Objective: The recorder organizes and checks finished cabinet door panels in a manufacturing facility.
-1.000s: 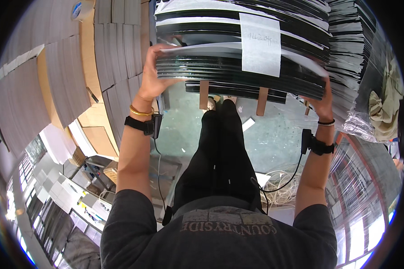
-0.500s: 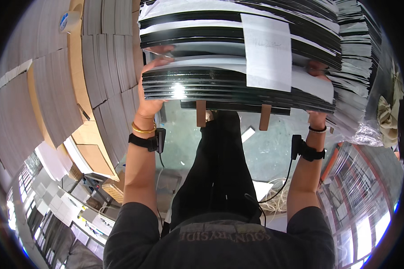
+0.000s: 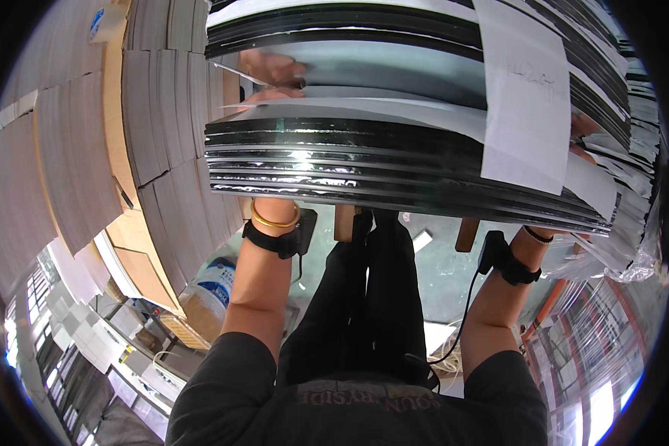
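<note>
A thick stack of glossy black sheets [image 3: 290,152] with a white sheet on top spans the space before me. My left hand [image 3: 273,95] grips its left end, fingertips over the top and the palm hidden beneath. At the right end, my right hand [image 3: 581,153] is closed round it, mostly hidden behind the sheets. Beyond the stack rises a larger pile of black and white sheets [image 3: 349,33], its glossy face mirroring my fingers across a gap. A white paper slip with handwriting [image 3: 528,111] hangs from that pile over the held stack.
Tall stacks of grey-edged paper [image 3: 160,104] stand at the left beside wooden boards [image 3: 115,134]. Two wooden bars [image 3: 467,234] show below the stack. Clear plastic wrap [image 3: 632,260] lies at the right. A large blue-labelled bottle [image 3: 217,282] stands at lower left.
The held stack has come closer to me and covers more of my hands and wrists. The gap behind it looks wider. The paper slip appears farther right in view.
</note>
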A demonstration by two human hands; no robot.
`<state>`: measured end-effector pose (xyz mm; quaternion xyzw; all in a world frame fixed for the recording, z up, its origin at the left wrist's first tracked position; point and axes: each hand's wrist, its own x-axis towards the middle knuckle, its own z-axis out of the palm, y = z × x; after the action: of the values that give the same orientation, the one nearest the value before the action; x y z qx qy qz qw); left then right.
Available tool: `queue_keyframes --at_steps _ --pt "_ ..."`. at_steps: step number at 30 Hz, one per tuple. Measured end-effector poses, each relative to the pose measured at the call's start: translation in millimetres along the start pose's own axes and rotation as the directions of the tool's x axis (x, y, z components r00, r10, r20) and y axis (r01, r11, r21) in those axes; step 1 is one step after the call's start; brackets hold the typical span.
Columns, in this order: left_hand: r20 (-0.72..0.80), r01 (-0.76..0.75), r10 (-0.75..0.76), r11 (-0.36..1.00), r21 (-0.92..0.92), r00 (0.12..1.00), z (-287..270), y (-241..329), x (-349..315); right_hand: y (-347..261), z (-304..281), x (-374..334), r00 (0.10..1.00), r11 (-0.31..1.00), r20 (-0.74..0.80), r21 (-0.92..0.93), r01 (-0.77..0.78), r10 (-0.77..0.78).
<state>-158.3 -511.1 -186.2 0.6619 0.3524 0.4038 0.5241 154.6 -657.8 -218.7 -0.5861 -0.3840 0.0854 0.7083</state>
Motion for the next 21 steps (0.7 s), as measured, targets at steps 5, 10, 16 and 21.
queue_keyframes --at_steps 5,10,16,21 --pt "-0.102 0.019 -0.029 0.994 -0.105 0.994 13 -12 6 -34 23 -40 0.997 0.990 -0.061 0.135 -0.039 0.048" --pt "-0.192 0.024 -0.065 0.977 -0.212 0.979 15 -9 -3 -33 13 -55 0.988 0.961 -0.119 0.268 -0.068 0.103" --pt "-0.294 0.026 -0.135 0.938 -0.345 0.946 9 -5 -16 -2 -50 -31 0.969 0.904 -0.164 0.415 -0.103 0.186" --pt "-0.379 0.000 -0.197 0.887 -0.462 0.904 -4 -6 -14 -59 -36 -30 0.953 0.841 -0.176 0.527 -0.120 0.247"
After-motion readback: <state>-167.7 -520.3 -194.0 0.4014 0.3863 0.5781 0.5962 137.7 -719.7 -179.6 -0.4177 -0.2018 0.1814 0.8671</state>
